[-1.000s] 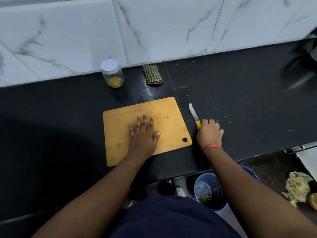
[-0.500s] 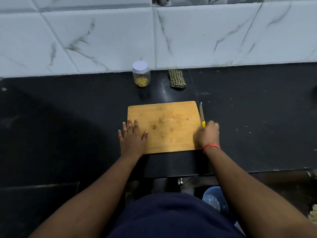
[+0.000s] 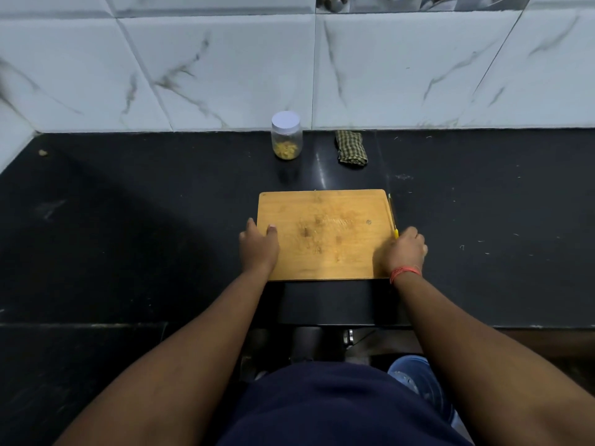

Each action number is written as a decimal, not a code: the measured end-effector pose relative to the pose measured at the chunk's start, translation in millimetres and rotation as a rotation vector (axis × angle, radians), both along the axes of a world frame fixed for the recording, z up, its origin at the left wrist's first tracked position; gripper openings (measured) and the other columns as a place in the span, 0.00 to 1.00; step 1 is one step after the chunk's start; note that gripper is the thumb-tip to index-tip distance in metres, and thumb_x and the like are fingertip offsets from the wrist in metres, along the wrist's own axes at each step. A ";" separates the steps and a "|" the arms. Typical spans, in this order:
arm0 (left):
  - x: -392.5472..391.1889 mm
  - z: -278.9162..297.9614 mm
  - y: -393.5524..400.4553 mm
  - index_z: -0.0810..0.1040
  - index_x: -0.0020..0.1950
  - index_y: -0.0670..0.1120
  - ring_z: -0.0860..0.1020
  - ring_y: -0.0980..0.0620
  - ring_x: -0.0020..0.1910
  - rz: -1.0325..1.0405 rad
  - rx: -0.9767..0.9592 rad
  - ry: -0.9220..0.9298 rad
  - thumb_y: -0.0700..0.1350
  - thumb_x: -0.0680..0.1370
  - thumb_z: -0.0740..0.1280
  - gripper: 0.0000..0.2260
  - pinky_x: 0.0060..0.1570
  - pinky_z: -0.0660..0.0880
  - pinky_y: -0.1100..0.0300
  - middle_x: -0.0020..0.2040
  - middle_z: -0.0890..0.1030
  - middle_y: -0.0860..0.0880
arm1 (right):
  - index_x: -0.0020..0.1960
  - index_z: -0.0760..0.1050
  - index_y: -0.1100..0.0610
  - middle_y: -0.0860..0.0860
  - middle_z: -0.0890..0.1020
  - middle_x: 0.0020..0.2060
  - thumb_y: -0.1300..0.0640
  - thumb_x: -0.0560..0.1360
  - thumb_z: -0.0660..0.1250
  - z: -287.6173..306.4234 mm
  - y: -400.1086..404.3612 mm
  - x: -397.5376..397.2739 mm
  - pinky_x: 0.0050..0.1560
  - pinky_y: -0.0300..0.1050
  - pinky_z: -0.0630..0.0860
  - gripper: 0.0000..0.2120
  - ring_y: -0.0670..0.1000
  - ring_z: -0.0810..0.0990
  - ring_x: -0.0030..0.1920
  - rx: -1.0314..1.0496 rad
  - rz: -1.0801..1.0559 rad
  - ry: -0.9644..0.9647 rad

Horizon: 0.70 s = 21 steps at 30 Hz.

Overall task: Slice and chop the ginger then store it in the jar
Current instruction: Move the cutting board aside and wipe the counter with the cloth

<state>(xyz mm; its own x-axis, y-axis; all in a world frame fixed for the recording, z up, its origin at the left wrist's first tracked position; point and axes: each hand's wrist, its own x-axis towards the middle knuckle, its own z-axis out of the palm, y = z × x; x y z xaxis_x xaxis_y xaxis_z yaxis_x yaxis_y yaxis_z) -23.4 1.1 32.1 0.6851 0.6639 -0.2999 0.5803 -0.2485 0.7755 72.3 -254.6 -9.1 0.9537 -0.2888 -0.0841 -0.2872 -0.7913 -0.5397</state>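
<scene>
At the back of the black counter, close against the marble-tiled wall, your jar stands upright with its white lid on, and the chopped ginger fills roughly its lower part. Just to its right lies a folded checked cloth, apart from the jar. Nearer you, the wooden cutting board lies flat, carrying only faint stains and scraps. Your left hand grips the board's left edge, thumb on top and fingers curled over the side. Your right hand is closed round the yellow handle of the knife, whose blade runs along the board's right edge. A blue bucket shows below the counter.
</scene>
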 end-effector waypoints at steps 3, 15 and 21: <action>2.1 5.4 15.6 0.56 0.81 0.47 0.65 0.42 0.74 0.145 -0.218 -0.038 0.52 0.83 0.59 0.28 0.73 0.63 0.44 0.78 0.63 0.45 | 0.62 0.67 0.63 0.63 0.72 0.62 0.65 0.78 0.57 2.2 2.4 -3.5 0.63 0.57 0.70 0.13 0.64 0.70 0.62 0.005 -0.010 0.002; 2.2 21.0 26.9 0.77 0.56 0.48 0.82 0.45 0.52 0.013 -0.547 -0.108 0.48 0.85 0.58 0.09 0.46 0.80 0.47 0.55 0.83 0.46 | 0.59 0.67 0.62 0.62 0.73 0.60 0.67 0.73 0.58 17.9 -0.6 -15.9 0.63 0.60 0.70 0.14 0.63 0.70 0.61 0.070 -0.050 -0.017; 6.0 17.1 18.9 0.77 0.53 0.49 0.82 0.46 0.51 -0.036 -0.497 -0.148 0.49 0.85 0.58 0.10 0.51 0.80 0.45 0.53 0.83 0.47 | 0.55 0.69 0.58 0.58 0.77 0.52 0.68 0.75 0.56 41.6 -7.2 -38.8 0.53 0.55 0.76 0.12 0.59 0.76 0.53 0.134 -0.076 -0.157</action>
